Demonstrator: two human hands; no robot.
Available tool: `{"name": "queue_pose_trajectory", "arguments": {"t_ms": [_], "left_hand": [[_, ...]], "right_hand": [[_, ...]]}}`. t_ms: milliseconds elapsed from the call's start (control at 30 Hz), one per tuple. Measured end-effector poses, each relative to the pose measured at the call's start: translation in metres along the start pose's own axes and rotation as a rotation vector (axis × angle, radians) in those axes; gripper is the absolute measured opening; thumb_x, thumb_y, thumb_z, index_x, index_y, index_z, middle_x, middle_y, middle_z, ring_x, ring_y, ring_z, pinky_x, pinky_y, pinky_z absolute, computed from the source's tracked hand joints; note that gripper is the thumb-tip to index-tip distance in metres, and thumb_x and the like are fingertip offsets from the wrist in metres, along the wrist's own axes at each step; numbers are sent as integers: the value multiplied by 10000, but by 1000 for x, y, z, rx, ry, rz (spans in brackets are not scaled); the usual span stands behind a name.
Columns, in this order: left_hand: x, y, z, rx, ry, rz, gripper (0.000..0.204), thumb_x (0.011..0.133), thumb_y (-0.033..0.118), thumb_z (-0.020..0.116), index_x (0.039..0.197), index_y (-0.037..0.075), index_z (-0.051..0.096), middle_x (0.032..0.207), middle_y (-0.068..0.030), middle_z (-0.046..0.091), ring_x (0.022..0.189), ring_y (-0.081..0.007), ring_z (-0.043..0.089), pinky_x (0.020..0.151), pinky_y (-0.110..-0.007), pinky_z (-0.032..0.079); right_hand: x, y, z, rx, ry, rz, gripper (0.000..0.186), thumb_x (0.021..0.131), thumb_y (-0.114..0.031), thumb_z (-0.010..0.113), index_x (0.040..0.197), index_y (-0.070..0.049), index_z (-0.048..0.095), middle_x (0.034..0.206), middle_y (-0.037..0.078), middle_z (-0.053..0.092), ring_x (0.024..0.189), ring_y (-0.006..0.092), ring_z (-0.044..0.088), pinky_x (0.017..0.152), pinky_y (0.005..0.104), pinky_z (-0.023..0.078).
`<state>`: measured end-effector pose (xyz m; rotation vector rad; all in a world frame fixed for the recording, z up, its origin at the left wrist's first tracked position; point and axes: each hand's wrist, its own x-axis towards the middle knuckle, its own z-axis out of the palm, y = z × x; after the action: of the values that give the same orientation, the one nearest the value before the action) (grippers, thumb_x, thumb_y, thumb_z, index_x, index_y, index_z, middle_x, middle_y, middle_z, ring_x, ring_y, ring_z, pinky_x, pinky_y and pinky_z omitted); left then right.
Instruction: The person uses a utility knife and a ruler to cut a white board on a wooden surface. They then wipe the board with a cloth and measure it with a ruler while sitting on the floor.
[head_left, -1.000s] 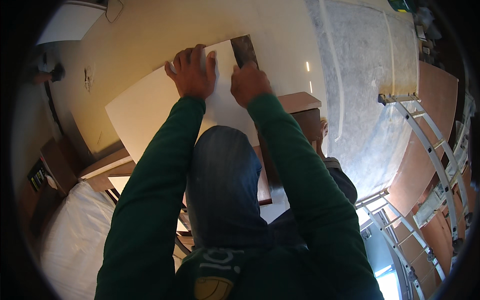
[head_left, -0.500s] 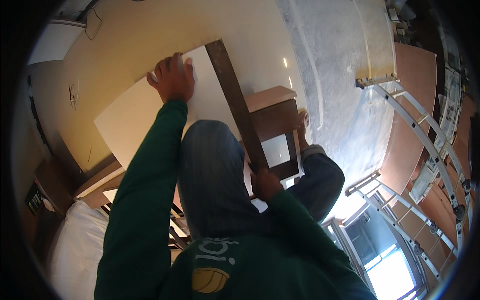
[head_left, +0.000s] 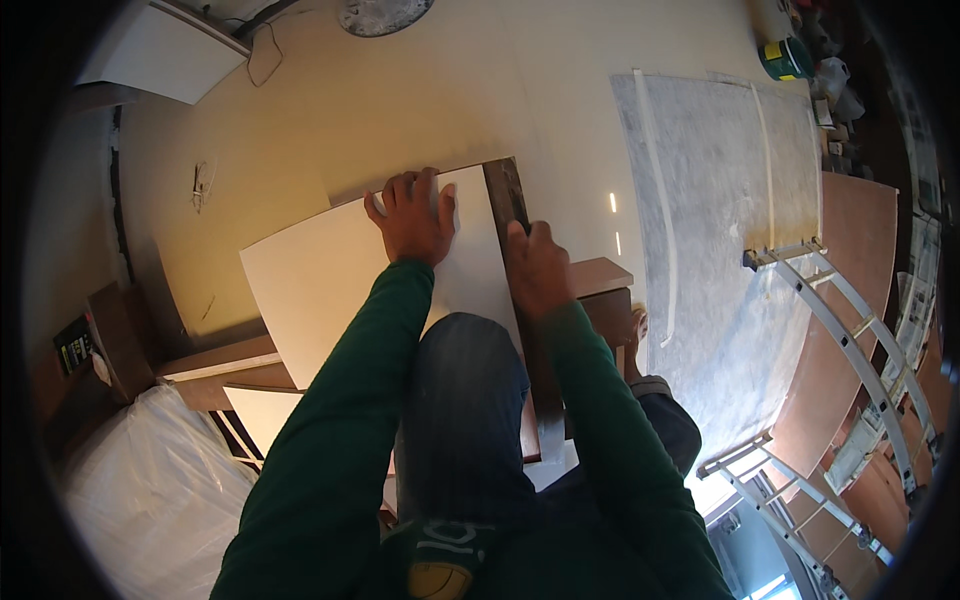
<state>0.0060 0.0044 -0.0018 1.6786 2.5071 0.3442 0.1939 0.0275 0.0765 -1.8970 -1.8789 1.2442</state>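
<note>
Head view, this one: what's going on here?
A person's left hand is spread on a white board, near its far edge. The right hand is curled at the dark brown strip along the board's right side; whether it grips anything is hidden. A bent knee overlaps the board's near part in the view. Off to the right are a grey sheet and a green bucket.

Panel (head_left: 330,270) under left hand (head_left: 412,222), ladder (head_left: 845,337) far right, bucket (head_left: 786,60) beyond, apparently on floor (head_left: 450,100)
</note>
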Motion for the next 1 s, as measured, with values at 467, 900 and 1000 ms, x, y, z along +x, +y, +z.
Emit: {"name": "queue_pose_trajectory", "arguments": {"t_ms": [467,900,1000], "left_hand": [[-3,-5,-2,2,5,8,484,1046,503,523,1378,161,608,1355,-85,562,1371,-297,454,1188,-695,161],[-2,-10,2,52,22,37,461,1036,486,532,1375,179,594,1332,-95,539,1364,-301,440,1170,-720,155],[-4,-12,3,49,21,38,465,1037,489,529,1378,181,596,1343,-97,539,1366,-303,439,1170,-722,152]], "right_hand": [[38,-4,41,-105,-88,-14,424,1080,-370,480,1018,49,492,841,367,674,824,566,671,755,627,542],[37,-25,33,-179,-200,105,431,1088,-366,478,1088,65,467,951,369,702,951,540,701,859,591,568],[35,-25,35,-213,-188,115,429,1087,-369,486,1081,60,476,947,359,707,949,538,703,852,588,572]]}}
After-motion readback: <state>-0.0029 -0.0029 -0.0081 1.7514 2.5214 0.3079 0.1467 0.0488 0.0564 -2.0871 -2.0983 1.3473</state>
